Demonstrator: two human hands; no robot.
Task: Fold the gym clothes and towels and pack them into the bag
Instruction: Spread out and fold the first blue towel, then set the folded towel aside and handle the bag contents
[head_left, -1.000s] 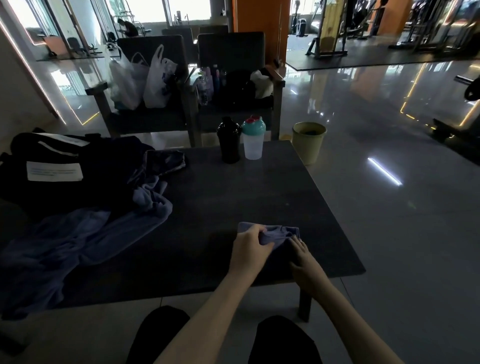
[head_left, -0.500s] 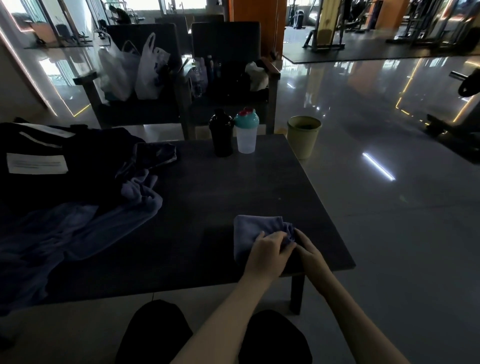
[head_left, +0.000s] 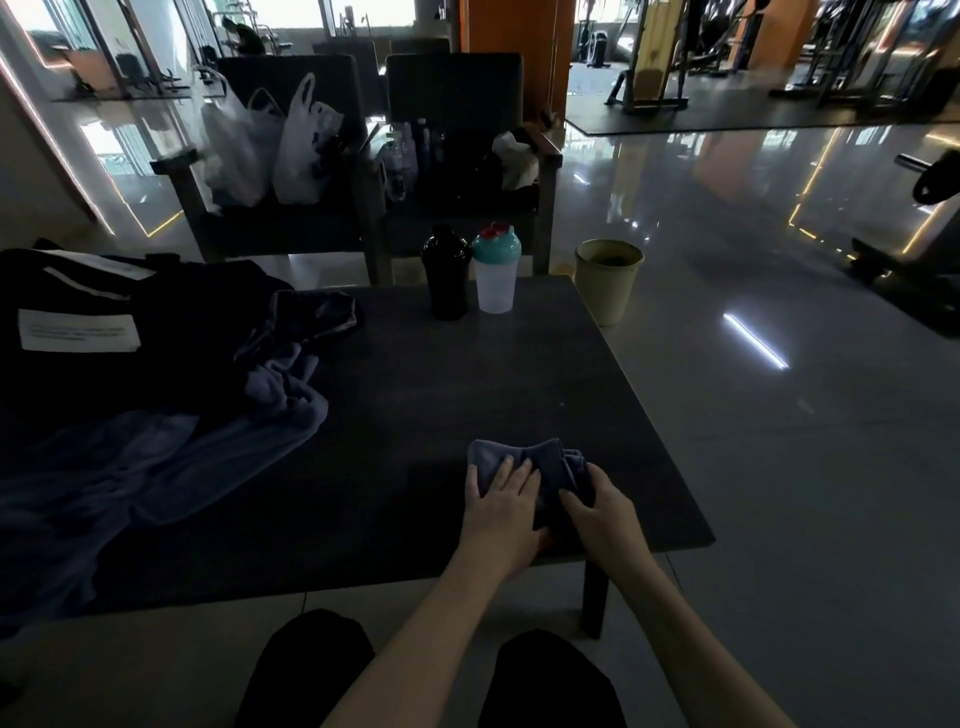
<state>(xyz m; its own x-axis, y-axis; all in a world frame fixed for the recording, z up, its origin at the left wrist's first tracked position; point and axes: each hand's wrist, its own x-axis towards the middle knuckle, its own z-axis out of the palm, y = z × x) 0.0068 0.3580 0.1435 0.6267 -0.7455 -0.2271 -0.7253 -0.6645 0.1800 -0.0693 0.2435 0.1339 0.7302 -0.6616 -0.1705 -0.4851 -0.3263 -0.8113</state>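
A small blue-grey towel (head_left: 545, 460), folded into a compact bundle, lies near the front right of the dark table (head_left: 441, 395). My left hand (head_left: 501, 501) presses flat on its left half with fingers spread. My right hand (head_left: 602, 512) grips the towel's bunched right end with curled fingers. At the far left sits a black gym bag (head_left: 93, 322) with a white label. A large blue towel (head_left: 156, 467) and a dark garment (head_left: 311, 312) sprawl loose beside the bag.
A black shaker bottle (head_left: 445, 273) and a clear one with a teal lid (head_left: 496, 270) stand at the table's far edge. Behind are two chairs, one holding white plastic bags (head_left: 270, 150). A green bin (head_left: 608, 278) sits on the floor at right.
The small towel went from gathered under both hands to a flatter fold. My left hand opened out flat on it, and my right hand moved onto its right end.
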